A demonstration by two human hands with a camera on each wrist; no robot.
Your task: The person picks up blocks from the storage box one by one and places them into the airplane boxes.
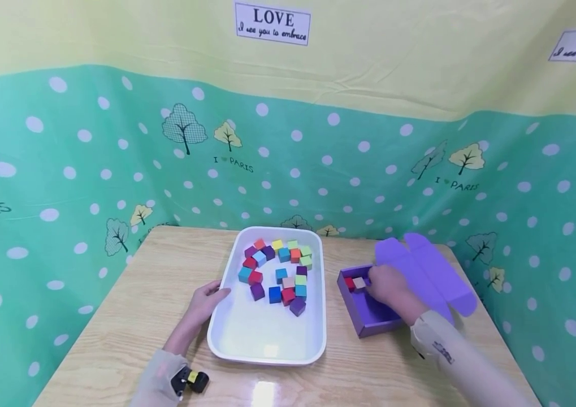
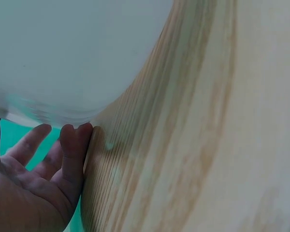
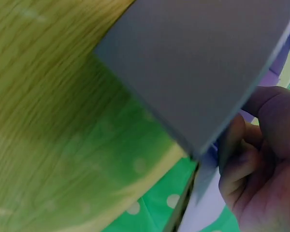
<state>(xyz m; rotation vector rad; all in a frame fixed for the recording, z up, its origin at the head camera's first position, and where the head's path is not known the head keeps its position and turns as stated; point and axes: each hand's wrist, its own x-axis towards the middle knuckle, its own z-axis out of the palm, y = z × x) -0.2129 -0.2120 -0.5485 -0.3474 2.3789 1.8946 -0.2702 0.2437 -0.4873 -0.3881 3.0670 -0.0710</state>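
My left hand [image 1: 203, 304] holds the left rim of a white tray [image 1: 247, 345], thumb over the edge. In the left wrist view, its curled fingers [image 2: 70, 154] rest along the tray's outer wall. Coloured wooden cubes [image 1: 288, 282] lie scattered over the tray's far half. On the right, my right hand [image 1: 389, 285] reaches down into an open purple box [image 1: 364, 325], fingers bent. Beside its fingertips sit a red cube [image 1: 350, 284] and a pale pink cube [image 1: 359, 284] in the box's far left corner. The box wall hides the fingertips in the right wrist view; I cannot tell what they hold.
The box's purple lid [image 1: 435, 277] is folded back to the right, behind my right forearm. The wooden table [image 1: 145, 282] ends at a green and yellow cloth backdrop [image 1: 267, 169]. A black wrist strap device [image 1: 190, 380] is on my left sleeve.
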